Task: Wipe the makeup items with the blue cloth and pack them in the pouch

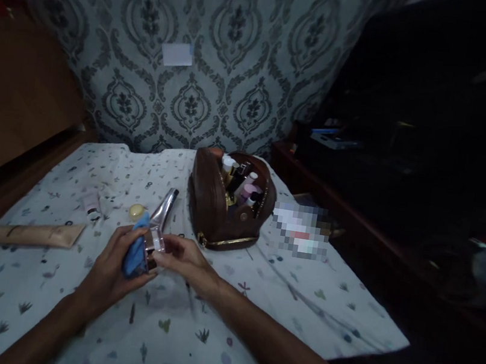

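Note:
My left hand (115, 257) is closed around a blue cloth (135, 254), which lies against a small shiny container (153, 247) with clear and copper-coloured parts. My right hand (188, 262) grips that container from the right side with its fingertips. Its exact kind is hard to make out in the dim light. Just beyond the hands is a silvery tube (164, 210) with a dark end. A round yellowish item (136, 211) sits to its left. An open brown cosmetic bag (208, 201) full of small bottles and tubes stands beyond my right hand.
A long beige tube (38, 235) and a small pale tube (92, 206) lie at left on the patterned white cloth (211, 335). A blurred-out item (300, 230) is right of the bag. Patterned wall (225, 82) rises behind; a brown panel (13, 99) stands left.

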Demonstrator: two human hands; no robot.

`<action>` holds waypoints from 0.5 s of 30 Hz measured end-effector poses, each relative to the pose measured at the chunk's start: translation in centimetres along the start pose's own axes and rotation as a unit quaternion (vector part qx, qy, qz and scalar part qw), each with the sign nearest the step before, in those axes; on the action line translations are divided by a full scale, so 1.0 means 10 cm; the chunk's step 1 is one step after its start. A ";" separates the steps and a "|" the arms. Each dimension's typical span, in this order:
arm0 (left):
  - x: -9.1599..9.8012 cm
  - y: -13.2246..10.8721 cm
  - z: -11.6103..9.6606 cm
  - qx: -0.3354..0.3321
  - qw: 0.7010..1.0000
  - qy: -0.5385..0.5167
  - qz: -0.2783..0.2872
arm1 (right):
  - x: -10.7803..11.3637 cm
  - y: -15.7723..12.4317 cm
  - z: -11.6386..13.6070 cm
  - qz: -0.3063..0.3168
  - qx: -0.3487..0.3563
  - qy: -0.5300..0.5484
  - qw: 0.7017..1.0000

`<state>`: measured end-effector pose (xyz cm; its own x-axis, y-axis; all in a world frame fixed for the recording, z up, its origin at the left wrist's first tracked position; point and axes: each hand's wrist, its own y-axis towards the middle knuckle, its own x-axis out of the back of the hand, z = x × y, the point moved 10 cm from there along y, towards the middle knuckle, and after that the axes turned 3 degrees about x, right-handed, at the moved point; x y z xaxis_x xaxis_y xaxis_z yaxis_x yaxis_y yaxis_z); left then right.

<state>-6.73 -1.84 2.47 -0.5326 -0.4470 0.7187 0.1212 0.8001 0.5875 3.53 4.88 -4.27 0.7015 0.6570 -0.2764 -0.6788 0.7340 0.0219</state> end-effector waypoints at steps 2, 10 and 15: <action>0.02 0.02 -0.03 -0.011 0.999 0.028 -0.018 | -0.01 -0.06 0.14 -0.007 0.023 -0.052 0.998; -0.08 0.34 -0.37 -0.078 0.995 0.066 0.018 | 0.33 -0.54 0.98 -0.110 0.176 -0.250 0.946; -0.08 0.97 -0.70 -0.123 0.991 0.042 0.026 | 0.96 -0.87 1.33 -0.182 0.165 -0.212 0.946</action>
<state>0.75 3.50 10.17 -0.4496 -0.4485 0.7725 0.3529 0.7053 0.6149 19.05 7.13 5.67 0.9472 0.3093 0.0850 -0.3200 0.8928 0.3170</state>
